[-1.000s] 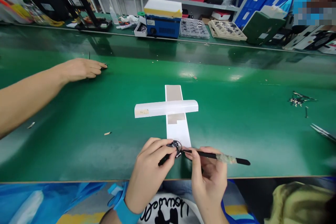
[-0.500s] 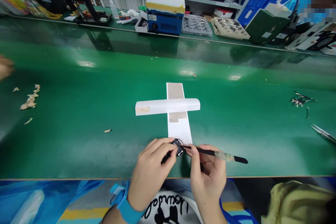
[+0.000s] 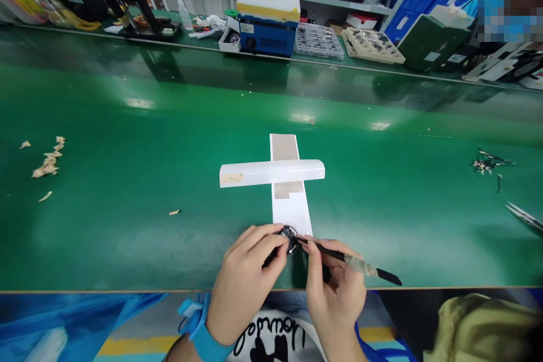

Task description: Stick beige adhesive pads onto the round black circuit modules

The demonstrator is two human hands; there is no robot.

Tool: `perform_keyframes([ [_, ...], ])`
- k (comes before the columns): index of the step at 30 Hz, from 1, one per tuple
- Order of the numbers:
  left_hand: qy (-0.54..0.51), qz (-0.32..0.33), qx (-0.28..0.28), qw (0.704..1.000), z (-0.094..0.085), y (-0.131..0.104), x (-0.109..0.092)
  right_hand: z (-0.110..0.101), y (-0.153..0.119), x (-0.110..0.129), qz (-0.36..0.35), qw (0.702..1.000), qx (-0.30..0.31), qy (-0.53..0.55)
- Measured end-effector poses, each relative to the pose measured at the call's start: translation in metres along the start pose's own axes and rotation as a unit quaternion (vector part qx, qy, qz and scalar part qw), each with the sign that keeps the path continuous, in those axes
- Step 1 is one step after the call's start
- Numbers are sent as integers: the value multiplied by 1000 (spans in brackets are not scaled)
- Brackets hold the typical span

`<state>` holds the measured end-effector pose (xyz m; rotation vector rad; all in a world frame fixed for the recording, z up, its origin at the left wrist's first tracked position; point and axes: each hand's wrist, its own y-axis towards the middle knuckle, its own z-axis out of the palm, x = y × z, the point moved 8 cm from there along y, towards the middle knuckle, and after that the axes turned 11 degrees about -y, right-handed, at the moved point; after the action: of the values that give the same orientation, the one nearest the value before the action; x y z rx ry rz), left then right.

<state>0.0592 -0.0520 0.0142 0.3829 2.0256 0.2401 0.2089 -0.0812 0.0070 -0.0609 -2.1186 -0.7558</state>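
My left hand (image 3: 250, 271), with a blue band at the wrist, is closed round a small round black part (image 3: 291, 238) near the table's front edge. Black tweezers (image 3: 333, 251) with a taped middle are pinched in my right hand (image 3: 337, 285); their tip touches the round part. Just beyond my hands lies a white sheet (image 3: 292, 209) with grey-beige areas. Across it rests a curved glossy white strip (image 3: 271, 172) with small beige pieces at its left end.
Peeled beige scraps (image 3: 47, 165) lie at the left. Dark small pieces (image 3: 486, 164) and silver tweezers (image 3: 524, 216) are at the right. A blue machine (image 3: 267, 37) and trays (image 3: 318, 41) stand along the back.
The rear end of the black tweezers has tipped down toward the table's front edge. A blurred hand at the far left has gone out of view.
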Motion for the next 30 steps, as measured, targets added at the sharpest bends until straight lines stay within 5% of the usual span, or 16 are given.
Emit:
perform_keyframes([
  [7, 3, 17, 6, 1000, 1, -1, -4, 2, 0, 16, -109, 994, 27, -3],
  [12, 23, 44, 16, 999, 2, -2, -8, 1, -1, 19, -125, 991, 38, 12],
  [30, 44, 31, 9, 999, -1, -3, -8, 0, -4, -5, 22, 999, 10, 26],
])
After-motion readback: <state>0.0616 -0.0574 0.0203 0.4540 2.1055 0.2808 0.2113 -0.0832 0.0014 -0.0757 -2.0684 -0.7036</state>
